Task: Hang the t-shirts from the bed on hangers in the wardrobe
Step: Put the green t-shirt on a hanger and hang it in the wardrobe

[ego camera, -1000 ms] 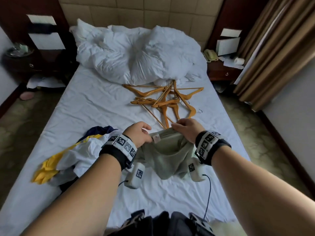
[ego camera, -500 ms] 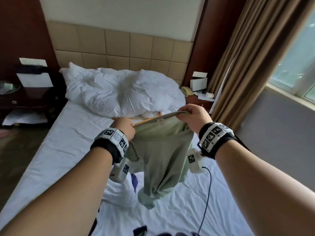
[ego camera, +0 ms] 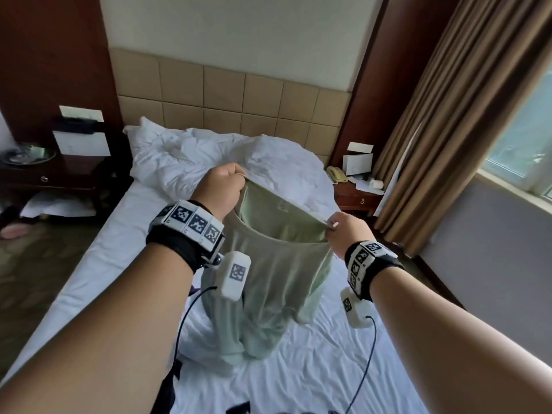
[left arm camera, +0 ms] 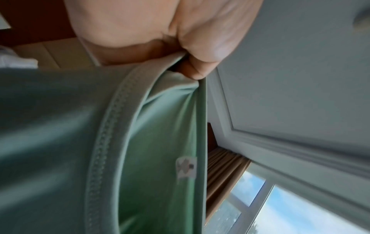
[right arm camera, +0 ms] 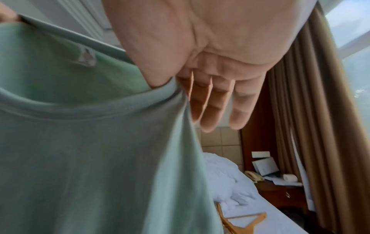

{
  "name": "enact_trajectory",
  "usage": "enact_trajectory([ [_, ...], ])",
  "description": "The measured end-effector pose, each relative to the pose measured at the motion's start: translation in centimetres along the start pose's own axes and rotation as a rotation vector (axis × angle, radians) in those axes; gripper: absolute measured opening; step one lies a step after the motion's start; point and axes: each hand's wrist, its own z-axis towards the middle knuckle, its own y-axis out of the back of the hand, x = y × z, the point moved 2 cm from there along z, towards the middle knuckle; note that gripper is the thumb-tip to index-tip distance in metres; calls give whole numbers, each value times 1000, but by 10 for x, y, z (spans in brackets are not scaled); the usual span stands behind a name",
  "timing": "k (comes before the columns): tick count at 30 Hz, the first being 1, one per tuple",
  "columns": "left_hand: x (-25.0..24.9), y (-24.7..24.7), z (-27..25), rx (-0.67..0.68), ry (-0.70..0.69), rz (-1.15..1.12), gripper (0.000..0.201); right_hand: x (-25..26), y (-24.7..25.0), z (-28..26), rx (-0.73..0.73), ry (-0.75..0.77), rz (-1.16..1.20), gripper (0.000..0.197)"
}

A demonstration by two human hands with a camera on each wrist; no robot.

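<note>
Left wrist view: left hand (left arm camera: pixel 160 31) has thumb and curled fingers (left arm camera: pixel 202 69) pinching the ribbed collar edge of the pale green cotton t-shirt (left arm camera: pixel 156 142), right at the end of the neck opening; a small white label sits inside the back of the collar, just below the grip. Right wrist view: right hand (right arm camera: pixel 200 52) pinches the opposite end of the collar between thumb and forefinger, while the remaining three fingers (right arm camera: pixel 238 104) hang straight and loosely spread, touching nothing. Head view: left hand (ego camera: pixel 221 189) is held higher and farther out than right hand (ego camera: pixel 346 234), so the neck opening is stretched taut between the two grips and gapes open. Judgement: collar is held this way to find the shirt's orientation and open the neck for a hanger. Body of the shirt (ego camera: pixel 268 279) hangs down from the fingers in loose folds, its hem bunched on the white bed sheet (ego camera: pixel 313 369) below the hands. Beyond the right fingers, light wooden hangers (right arm camera: pixel 236 224) lie on the bed, near the crumpled white duvet (ego camera: pixel 185 162). Neither hand holds a hanger, and no wardrobe is visible in any view. Dark clothing shows at the near edge of the bed; too little is visible to identify.
</note>
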Motion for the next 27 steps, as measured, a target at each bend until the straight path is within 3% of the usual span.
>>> enact_trajectory([
  [3, 7, 3, 1, -31, -11, -7, 20, -4, -4, -3, 188, -26, -155, 19],
  [5, 11, 6, -1, -11, -27, 83, 17, -4, -4, -3, 204, 9, -184, 23],
  [7, 18, 11, 2, 0, -20, 151, 13, -5, 2, 2, 109, 15, -20, 28],
  [9, 22, 18, 5, -34, -21, 168, 13, -4, 18, 6, -89, -58, 311, 27],
  [11, 23, 20, 7, -84, -42, 190, 15, -2, 27, 7, -220, -88, 484, 22],
  [12, 24, 20, 7, -97, -39, 229, 16, 2, 29, 5, -197, -63, 477, 23],
  [15, 26, 24, 8, -130, -26, 358, 17, -4, 24, -5, -43, -15, 192, 50],
  [18, 9, 30, 10, -182, -96, 370, 19, -21, 35, -5, -175, -33, 117, 39],
  [23, 27, -5, 5, 166, 131, 659, 22, -44, 21, -7, 7, -117, -108, 36],
  [27, 63, -26, -6, 229, 189, 547, 31, -67, 8, -15, 0, -165, -221, 41],
])
